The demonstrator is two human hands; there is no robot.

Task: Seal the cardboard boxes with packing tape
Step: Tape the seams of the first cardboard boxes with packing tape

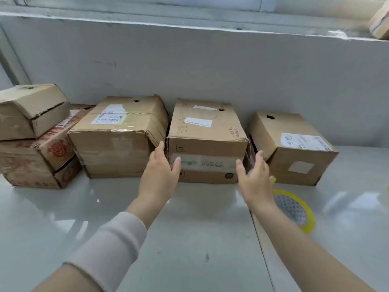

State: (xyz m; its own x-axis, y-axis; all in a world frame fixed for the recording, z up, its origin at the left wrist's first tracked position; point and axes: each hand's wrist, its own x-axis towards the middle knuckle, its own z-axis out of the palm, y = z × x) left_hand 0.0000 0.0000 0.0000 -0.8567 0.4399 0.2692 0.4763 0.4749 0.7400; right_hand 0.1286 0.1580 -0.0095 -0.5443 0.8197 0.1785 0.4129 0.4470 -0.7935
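The left grip (162,175) is hovering, fingers released and holding nothing, by the left side of the middle brown cardboard box with white labels (207,131). The box is sitting on the glossy white desk (189,239), its long axis running away from the person. The right grip (255,178), likewise released, is flanking its right side, about equally near. The yellow roll of packing tape (306,227) is lying beside the right wrist.

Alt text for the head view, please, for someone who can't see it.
Open left hand and open right hand reach for the sides of the middle cardboard box, one of several against a grey wall on a pale table. A yellow packing tape roll lies flat beside the right wrist.
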